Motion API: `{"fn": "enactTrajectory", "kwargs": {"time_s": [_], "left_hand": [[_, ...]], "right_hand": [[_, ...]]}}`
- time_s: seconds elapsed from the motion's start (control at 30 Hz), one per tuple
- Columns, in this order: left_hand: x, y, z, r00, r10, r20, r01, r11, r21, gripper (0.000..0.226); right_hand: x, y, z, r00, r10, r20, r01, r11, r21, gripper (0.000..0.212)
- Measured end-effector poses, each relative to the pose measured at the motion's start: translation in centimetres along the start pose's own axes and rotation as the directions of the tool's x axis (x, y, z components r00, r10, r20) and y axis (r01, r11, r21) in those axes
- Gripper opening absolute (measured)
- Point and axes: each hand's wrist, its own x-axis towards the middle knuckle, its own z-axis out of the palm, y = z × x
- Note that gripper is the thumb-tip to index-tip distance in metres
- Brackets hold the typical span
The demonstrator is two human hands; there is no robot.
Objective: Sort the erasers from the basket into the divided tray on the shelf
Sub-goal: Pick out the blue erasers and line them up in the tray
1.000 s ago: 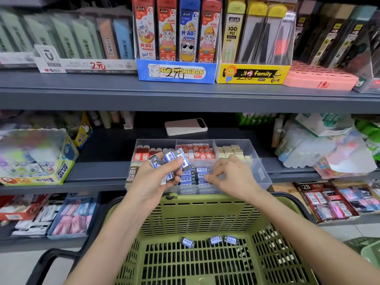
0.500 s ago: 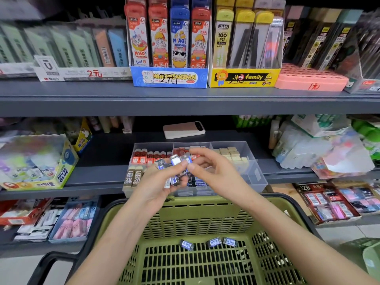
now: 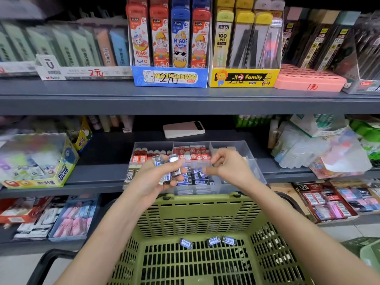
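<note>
My left hand (image 3: 152,179) is curled round a fistful of erasers (image 3: 173,171), held over the near left part of the divided tray (image 3: 226,144) on the middle shelf (image 3: 98,175). My right hand (image 3: 230,165) has its fingers bent in, and the tips look pinched on a single eraser (image 3: 202,174), though blur there keeps me from being sure. From this head view, the one view I have, the change is plain: half a second back the right fingertips were in at the left hand's bundle, and now that hand has drawn off to the right and sits over the tray's near middle compartment (image 3: 197,183), apart from the left. I read that as one more piece pulled from the bundle and on its way to the row of matching blue ones already lying there. The erasers are small white blocks in dark blue paper sleeves with white print, lying at mixed angles in my grip. The far compartments hold red-sleeved and pale ones, so blue belongs near and middle. Three loose erasers (image 3: 213,241) of the same kind lie on the floor of the green basket (image 3: 201,199) below, so the sorting is not finished.
</note>
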Motion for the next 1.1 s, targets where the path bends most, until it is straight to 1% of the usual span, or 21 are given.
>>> {"fn": "enactTrajectory", "kwargs": {"time_s": [0.03, 0.1, 0.2, 0.27, 0.33, 0.43, 0.5, 0.57, 0.63, 0.67, 0.7, 0.73, 0.77, 0.8, 0.87, 0.93, 1.0, 1.07, 1.1], "left_hand": [[0.0, -0.1, -0.1, 1.000, 0.000, -0.007, 0.000, 1.000, 0.003, 0.045], [-0.1, -0.1, -0.4, 1.000, -0.003, -0.025, 0.003, 1.000, 0.001, 0.050], [-0.1, 0.1, -0.7, 0.999, -0.016, -0.039, 0.018, 0.998, 0.056, 0.041], [-0.1, 0.0, -0.9, 0.999, -0.021, -0.034, 0.024, 0.997, 0.080, 0.038], [-0.1, 0.0, -1.1, 0.999, -0.016, -0.030, 0.018, 0.997, 0.074, 0.035], [0.0, -0.1, -1.2, 1.000, 0.006, -0.027, -0.005, 0.999, 0.046, 0.032], [0.1, -0.1, -1.2, 1.000, 0.018, -0.026, -0.016, 0.998, 0.057, 0.028], [0.0, -0.1, -1.2, 0.999, 0.025, -0.023, -0.023, 0.996, 0.085, 0.028], [0.0, -0.2, -1.0, 0.999, 0.035, -0.010, -0.034, 0.995, 0.092, 0.033], [0.0, -0.2, -1.0, 0.999, 0.037, -0.002, -0.036, 0.995, 0.094, 0.034], [0.0, -0.2, -1.0, 0.999, 0.039, 0.003, -0.039, 0.995, 0.096, 0.035], [0.0, -0.3, -0.9, 0.999, 0.040, 0.005, -0.040, 0.995, 0.094, 0.034], [0.1, -0.4, -0.8, 0.999, 0.043, 0.003, -0.043, 0.995, 0.091, 0.032], [0.2, -0.4, -0.7, 0.999, 0.046, 0.001, -0.046, 0.995, 0.090, 0.028], [0.3, -0.5, -0.2, 0.999, 0.053, 0.002, -0.053, 0.995, 0.081, 0.018], [0.3, -0.6, 0.6, 0.999, 0.052, 0.003, -0.052, 0.998, 0.046, 0.016], [0.2, -0.5, 1.2, 0.999, 0.049, 0.021, -0.049, 0.999, -0.014, 0.017], [0.2, -0.4, 1.4, 0.999, 0.048, 0.026, -0.046, 0.998, -0.047, 0.019], [0.3, -0.3, 1.5, 0.999, 0.043, 0.018, -0.042, 0.998, -0.053, 0.018]], "right_hand": [[0.1, 0.2, 0.3, 1.000, -0.015, 0.003, 0.015, 0.999, -0.048, 0.032], [0.3, 0.2, 1.0, 0.999, -0.041, 0.029, 0.044, 0.993, -0.109, 0.032], [0.4, 0.2, 1.6, 0.997, -0.056, 0.052, 0.064, 0.984, -0.165, 0.033], [0.3, 0.4, 1.8, 0.997, -0.058, 0.047, 0.065, 0.983, -0.174, 0.034], [0.2, 0.7, 2.0, 0.995, -0.097, 0.020, 0.099, 0.971, -0.218, 0.032], [0.3, 1.4, 2.4, 0.969, -0.242, -0.043, 0.205, 0.893, -0.401, 0.028], [0.5, 1.9, 2.5, 0.946, -0.323, -0.017, 0.268, 0.814, -0.515, 0.026], [0.5, 2.1, 2.4, 0.936, -0.351, 0.015, 0.296, 0.763, -0.575, 0.026], [0.4, 1.8, 2.1, 0.926, -0.378, -0.014, 0.304, 0.766, -0.566, 0.028], [0.2, 1.3, 1.9, 0.923, -0.383, -0.048, 0.310, 0.811, -0.496, 0.029], [-0.1, 0.6, 1.8, 0.932, -0.355, -0.072, 0.310, 0.886, -0.346, 0.029], [-0.6, -0.4, 1.6, 0.951, -0.304, -0.053, 0.295, 0.946, -0.134, 0.029], [-1.0, -1.3, 1.4, 0.963, -0.269, -0.009, 0.269, 0.961, 0.067, 0.026], [-1.5, -2.1, 1.3, 0.965, -0.262, 0.028, 0.252, 0.948, 0.192, 0.021], [-2.5, -3.1, 1.5, 0.962, -0.269, 0.058, 0.246, 0.935, 0.256, 0.013], [-3.1, -3.4, 1.7, 0.968, -0.244, 0.052, 0.214, 0.921, 0.326, 0.014], [-2.9, -3.4, 1.3, 0.984, -0.173, 0.041, 0.132, 0.867, 0.481, 0.003], [-2.2, -3.0, 0.2, 0.994, -0.101, 0.037, 0.058, 0.792, 0.608, 0.013], [-1.8, -2.7, -0.3, 0.995, -0.088, 0.054, 0.033, 0.771, 0.636, 0.014]]}}
